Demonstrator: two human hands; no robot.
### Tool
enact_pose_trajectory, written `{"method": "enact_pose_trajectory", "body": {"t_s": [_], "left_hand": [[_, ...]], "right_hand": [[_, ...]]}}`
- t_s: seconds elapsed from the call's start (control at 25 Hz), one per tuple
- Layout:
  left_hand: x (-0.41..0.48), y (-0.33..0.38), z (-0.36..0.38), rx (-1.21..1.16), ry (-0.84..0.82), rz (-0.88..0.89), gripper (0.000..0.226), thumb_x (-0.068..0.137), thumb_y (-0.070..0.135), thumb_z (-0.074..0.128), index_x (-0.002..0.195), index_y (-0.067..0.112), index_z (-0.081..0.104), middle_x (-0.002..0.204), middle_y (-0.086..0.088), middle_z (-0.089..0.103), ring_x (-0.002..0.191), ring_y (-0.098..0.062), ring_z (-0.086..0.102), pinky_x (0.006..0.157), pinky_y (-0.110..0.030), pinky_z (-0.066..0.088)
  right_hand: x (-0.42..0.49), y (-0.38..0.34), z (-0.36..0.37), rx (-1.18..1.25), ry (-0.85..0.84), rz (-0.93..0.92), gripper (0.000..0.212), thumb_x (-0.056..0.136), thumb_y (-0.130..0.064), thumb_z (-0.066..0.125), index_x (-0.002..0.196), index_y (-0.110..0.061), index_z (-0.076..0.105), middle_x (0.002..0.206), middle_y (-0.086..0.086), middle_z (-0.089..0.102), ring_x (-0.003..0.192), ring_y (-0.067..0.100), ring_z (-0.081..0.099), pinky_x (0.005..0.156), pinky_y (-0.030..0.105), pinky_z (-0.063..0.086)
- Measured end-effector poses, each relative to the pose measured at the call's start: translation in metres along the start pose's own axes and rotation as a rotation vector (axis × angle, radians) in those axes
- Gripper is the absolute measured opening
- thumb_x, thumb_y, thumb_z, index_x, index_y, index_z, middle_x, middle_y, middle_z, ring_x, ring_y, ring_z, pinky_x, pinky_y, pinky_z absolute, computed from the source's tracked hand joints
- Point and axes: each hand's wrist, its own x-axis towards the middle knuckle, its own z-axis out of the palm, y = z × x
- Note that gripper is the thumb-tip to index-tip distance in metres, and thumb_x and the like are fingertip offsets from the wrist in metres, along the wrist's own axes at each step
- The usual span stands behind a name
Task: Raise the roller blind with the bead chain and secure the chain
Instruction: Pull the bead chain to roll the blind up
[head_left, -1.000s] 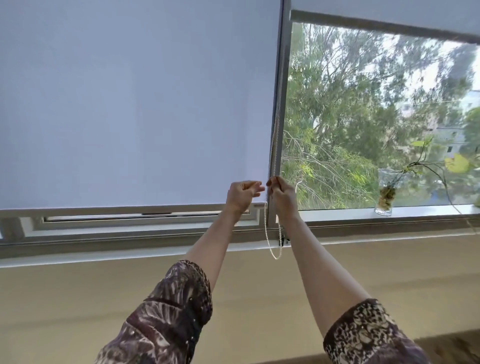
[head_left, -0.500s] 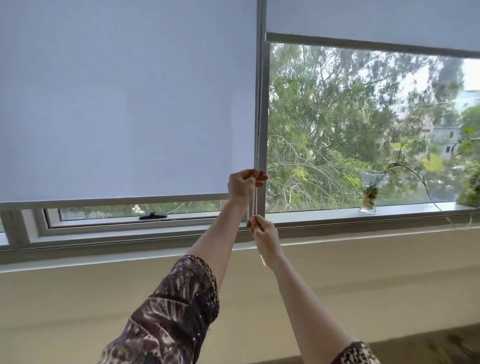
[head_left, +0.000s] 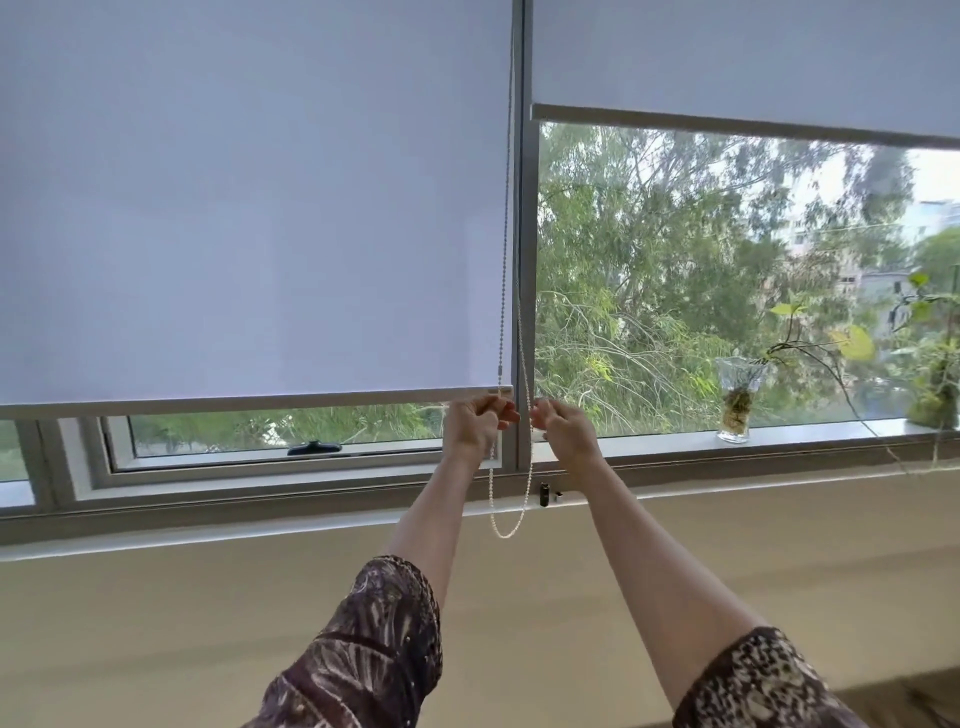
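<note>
The left hand (head_left: 475, 426) pinches one strand of the bead chain (head_left: 503, 291); the right hand (head_left: 563, 428) pinches the other. Below the fingers the loop hangs slack. The roller blind (head_left: 249, 208) ends just above the left fingers; contact itself is hard to see.

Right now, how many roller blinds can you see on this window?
2. The left blind hangs nearly down to the sill; the right blind is raised high. Others may lie outside the view.

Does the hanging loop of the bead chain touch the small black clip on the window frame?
Apart. The head view shows bare frame between the bead chain loop and the black clip.
</note>
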Motion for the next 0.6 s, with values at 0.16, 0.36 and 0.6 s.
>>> {"method": "enact_pose_trajectory", "body": {"t_s": [0.16,0.36,0.6], "left_hand": [[-0.015,-0.020,-0.012,-0.008,-0.046,-0.037,0.022,0.093,0.001,0.058,0.078,0.009,0.071,0.069,0.000,0.074,0.068,-0.017,0.070,0.076,-0.033,0.058],[-0.038,-0.037,-0.008,0.114,-0.115,-0.038,0.038,0.094,0.003,0.056,0.064,0.021,0.069,0.054,0.011,0.069,0.060,-0.009,0.069,0.077,-0.033,0.060],[-0.042,-0.052,-0.024,0.112,-0.200,-0.059,0.021,0.093,0.003,0.058,0.083,0.007,0.076,0.082,-0.011,0.075,0.079,-0.023,0.069,0.088,-0.041,0.053]], "right_hand": [[0.012,-0.051,0.013,0.058,-0.029,-0.080,0.030,0.100,-0.021,0.041,0.110,-0.004,0.063,0.095,0.013,0.068,0.078,0.020,0.060,0.064,0.021,0.042],[0.021,-0.100,0.038,0.197,0.003,-0.149,0.028,0.101,-0.017,0.038,0.116,-0.006,0.058,0.094,0.008,0.067,0.081,0.019,0.063,0.073,0.032,0.050],[0.009,-0.087,0.047,0.275,0.114,-0.186,0.028,0.100,-0.012,0.039,0.084,-0.013,0.061,0.066,-0.001,0.052,0.055,0.007,0.041,0.049,0.016,0.030]]}}
